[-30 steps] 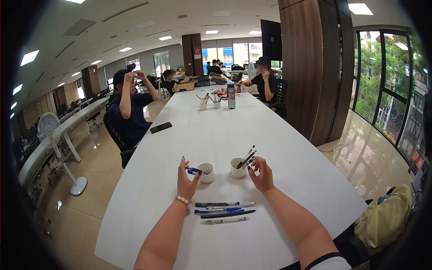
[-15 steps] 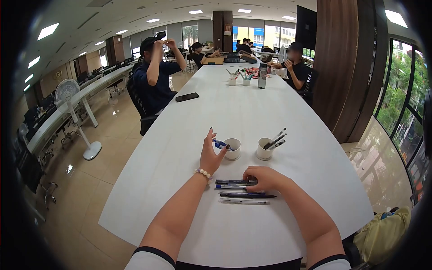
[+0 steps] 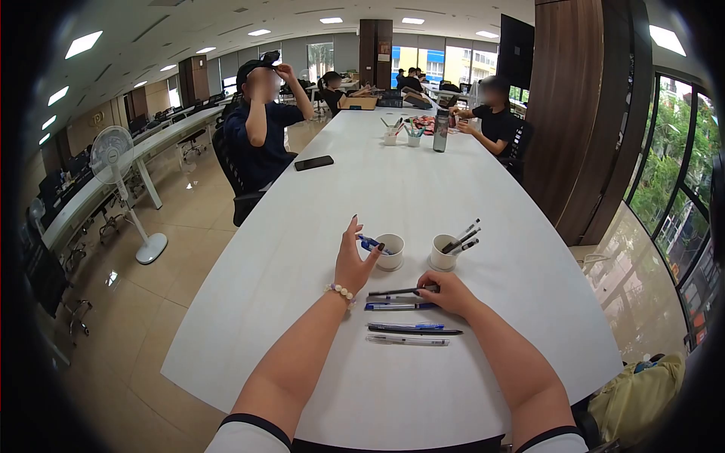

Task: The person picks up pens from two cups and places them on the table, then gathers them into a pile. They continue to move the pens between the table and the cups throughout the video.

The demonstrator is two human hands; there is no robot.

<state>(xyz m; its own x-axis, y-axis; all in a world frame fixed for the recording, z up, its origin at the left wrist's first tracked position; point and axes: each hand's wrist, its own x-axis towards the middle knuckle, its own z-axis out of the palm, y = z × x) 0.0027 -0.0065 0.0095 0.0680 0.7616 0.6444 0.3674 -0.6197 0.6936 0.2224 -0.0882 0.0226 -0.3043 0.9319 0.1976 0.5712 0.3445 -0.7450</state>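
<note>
My right hand (image 3: pixel 451 292) pinches the end of a black pen (image 3: pixel 393 291), which points left across the white table. Just below it lies a blue-and-black pen (image 3: pixel 400 306). Closer to me rest a blue pen (image 3: pixel 405 326), a black pen (image 3: pixel 423 332) and a clear-barrelled pen (image 3: pixel 408 341), lying roughly parallel. My left hand (image 3: pixel 355 258) is open beside the left white cup (image 3: pixel 391 254), thumb close to its rim. Blue pens (image 3: pixel 369 242) lean out of that cup toward my fingers. Several black-and-white pens (image 3: pixel 464 240) stand in the right white cup (image 3: pixel 442 260).
Farther along the table (image 3: pixel 317 219) are a phone (image 3: pixel 314 162), a dark bottle (image 3: pixel 440 130) and pen-filled cups (image 3: pixel 414 139). One person (image 3: pixel 264 136) sits at the left, another (image 3: pixel 498 121) at the right. A yellow bag (image 3: pixel 634 404) hangs by the right edge.
My right hand has shifted slightly up and right, and the black pen in it has separated from the pens below. The left hand stays by the cup.
</note>
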